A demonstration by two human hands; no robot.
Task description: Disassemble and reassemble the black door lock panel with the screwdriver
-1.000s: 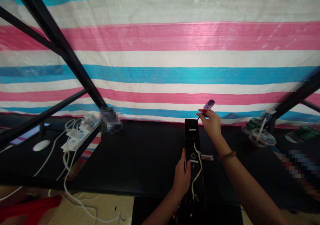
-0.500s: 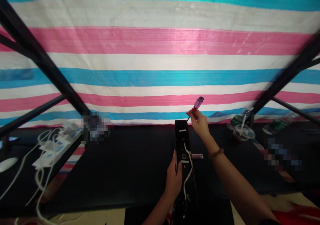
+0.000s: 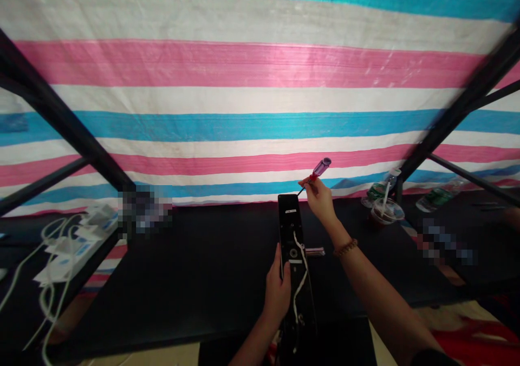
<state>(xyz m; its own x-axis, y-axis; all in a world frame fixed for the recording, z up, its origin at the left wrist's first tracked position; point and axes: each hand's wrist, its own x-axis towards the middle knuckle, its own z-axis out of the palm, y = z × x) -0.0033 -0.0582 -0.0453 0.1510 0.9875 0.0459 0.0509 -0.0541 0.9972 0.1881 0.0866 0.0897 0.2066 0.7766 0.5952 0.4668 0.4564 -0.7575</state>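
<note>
My left hand (image 3: 277, 293) grips the left edge of a long black electronic door lock panel (image 3: 291, 247), which stands nearly upright on its end. A white wire (image 3: 299, 279) runs down the panel's face. My right hand (image 3: 319, 201) is raised just beyond the panel's top and pinches a screwdriver (image 3: 320, 168) with a translucent purple and red handle. Its thin shaft slants down and left, with the tip close to the panel's top but apart from it. A metal door lever (image 3: 314, 252) lies behind the panel, partly hidden.
The black table (image 3: 182, 279) runs across the view, backed by a striped tarp (image 3: 260, 122) and black metal frame bars (image 3: 60, 117). A plastic cup with a straw (image 3: 385, 211) and a bottle (image 3: 379, 191) stand at right. A power strip with white chargers and cables (image 3: 77, 244) lies at left.
The whole scene has shifted left in view. Both hands and the panel keep nearly the same relation, with the screwdriver still held up in my right hand.
</note>
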